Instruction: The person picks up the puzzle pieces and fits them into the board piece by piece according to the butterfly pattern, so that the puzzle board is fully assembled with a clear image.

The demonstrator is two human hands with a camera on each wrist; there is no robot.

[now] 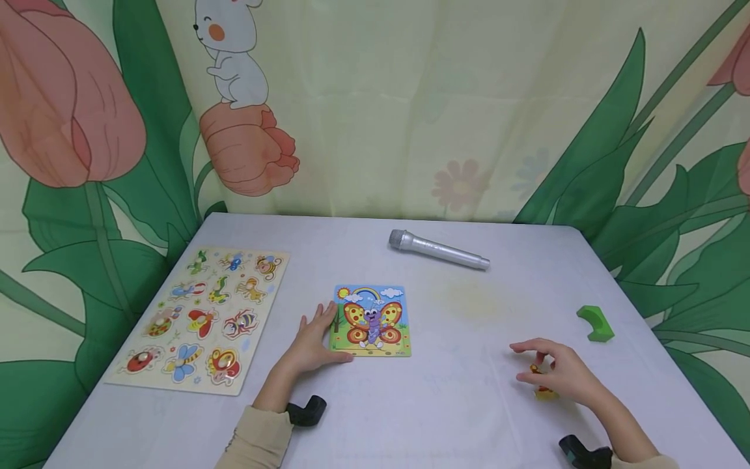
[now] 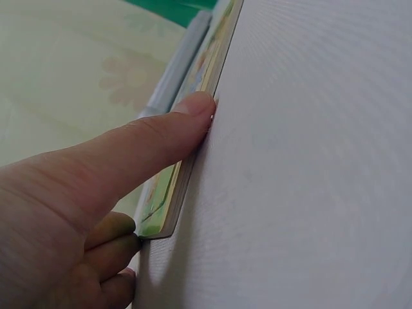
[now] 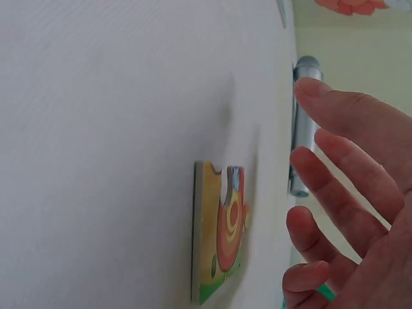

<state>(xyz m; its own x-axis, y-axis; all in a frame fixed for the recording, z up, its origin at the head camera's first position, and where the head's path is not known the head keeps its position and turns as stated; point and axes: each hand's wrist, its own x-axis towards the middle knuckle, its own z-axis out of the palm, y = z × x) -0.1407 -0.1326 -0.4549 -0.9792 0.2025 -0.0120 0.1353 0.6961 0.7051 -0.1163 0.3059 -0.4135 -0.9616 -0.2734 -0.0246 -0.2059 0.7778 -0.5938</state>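
A square butterfly jigsaw puzzle (image 1: pixel 373 322) lies face up mid-table. My left hand (image 1: pixel 313 339) touches it at the near left corner, fingers along its left edge and the thumb straight against the near edge. In the left wrist view the thumb (image 2: pixel 154 138) presses the puzzle's side (image 2: pixel 183 174). Over on the right, my right hand (image 1: pixel 556 371) hovers with parted, loosely bent fingers above a loose puzzle piece (image 1: pixel 546 393). The right wrist view shows that piece (image 3: pixel 228 232), yellow with an orange-red swirl, on the cloth, apart from the fingers.
An insect peg board (image 1: pixel 199 319) lies at the left. A silver microphone (image 1: pixel 439 249) rests at the back, and a green curved block (image 1: pixel 596 324) sits near the right edge. A white cloth covers the table (image 1: pixel 445 417); a patterned curtain (image 1: pixel 363 111) hangs behind.
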